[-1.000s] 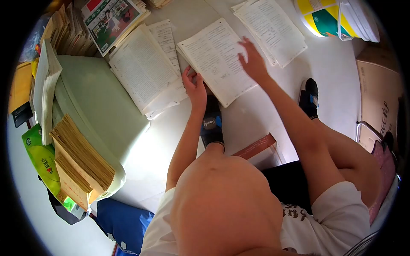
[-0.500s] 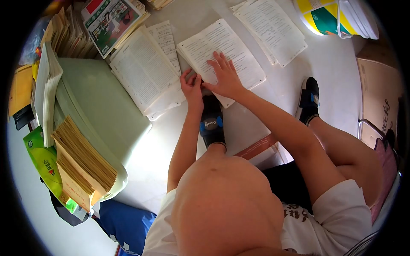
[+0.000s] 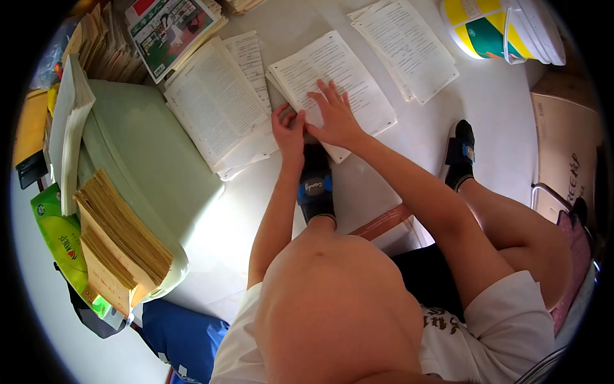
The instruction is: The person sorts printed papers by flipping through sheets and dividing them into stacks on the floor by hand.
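A stack of printed sheets [image 3: 358, 96] lies on the pale floor in front of me. My right hand [image 3: 336, 123] rests on it with the fingers spread over the print and the thumb reaching to the left edge. At that same edge my left hand [image 3: 289, 133] has its fingers curled, closed on the rim of the sheets; its fingertips are partly hidden. Both thumbs nearly meet there. Left of the stack, an open printed booklet [image 3: 214, 105] lies beside a loose handwritten sheet [image 3: 248, 61]. More printed sheets [image 3: 409, 54] lie to the right.
A slippered foot [image 3: 316, 182] is just below my hands, another foot [image 3: 462, 150] to the right. A pale green bin [image 3: 141, 141] carries yellowed paper bundles [image 3: 125, 237]. A magazine [image 3: 171, 32], a yellow-white bucket [image 3: 499, 29] and a cardboard box [image 3: 563, 147] stand around.
The view has shifted slightly. Both hands stay at nearly the same place on the stack, with little visible change in the fingers.
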Tool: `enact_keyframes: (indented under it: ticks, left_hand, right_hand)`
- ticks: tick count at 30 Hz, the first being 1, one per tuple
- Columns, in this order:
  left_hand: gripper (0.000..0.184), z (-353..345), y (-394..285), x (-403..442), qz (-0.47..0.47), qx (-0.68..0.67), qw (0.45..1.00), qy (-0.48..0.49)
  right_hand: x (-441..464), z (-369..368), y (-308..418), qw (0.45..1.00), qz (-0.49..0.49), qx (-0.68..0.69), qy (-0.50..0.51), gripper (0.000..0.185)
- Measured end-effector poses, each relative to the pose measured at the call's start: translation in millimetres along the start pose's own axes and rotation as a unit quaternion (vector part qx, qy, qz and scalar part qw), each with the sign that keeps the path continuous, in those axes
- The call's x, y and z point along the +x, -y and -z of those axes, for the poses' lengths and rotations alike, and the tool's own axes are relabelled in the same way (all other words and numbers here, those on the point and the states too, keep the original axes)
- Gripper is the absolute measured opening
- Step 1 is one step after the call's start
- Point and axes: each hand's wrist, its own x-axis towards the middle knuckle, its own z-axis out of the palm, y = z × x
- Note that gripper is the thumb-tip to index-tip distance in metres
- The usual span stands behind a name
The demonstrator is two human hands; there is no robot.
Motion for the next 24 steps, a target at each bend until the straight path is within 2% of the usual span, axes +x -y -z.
enact_keyframes:
  ticks: [1,4,20,22,23,24]
  left_hand:
    - [0.041,4,0,2,0.033,-0.026,0.999,0.007]
    - [0.039,8,5,5,0.043,-0.064,0.997,0.021]
    - [0.039,3,0,0,0.046,-0.056,0.997,0.011]
    - [0.039,-6,-7,-8,-0.013,-0.070,0.997,-0.022]
    - [0.039,-6,-5,-6,-0.013,-0.070,0.997,-0.022]
    - [0.036,-6,0,-3,-0.054,-0.034,0.998,-0.015]
  right_hand:
    - [0,0,0,1.000,0.000,0.000,0.000,0.076]
    - [0,1,0,1.000,-0.002,0.001,-0.002,0.076]
    - [1,3,-3,0.999,-0.009,0.032,-0.009,0.069]
    - [1,3,-4,0.999,-0.010,0.034,-0.010,0.068]
    - [1,3,-5,0.999,-0.009,0.039,-0.012,0.066]
    - [1,3,-5,0.999,-0.008,0.044,-0.015,0.064]
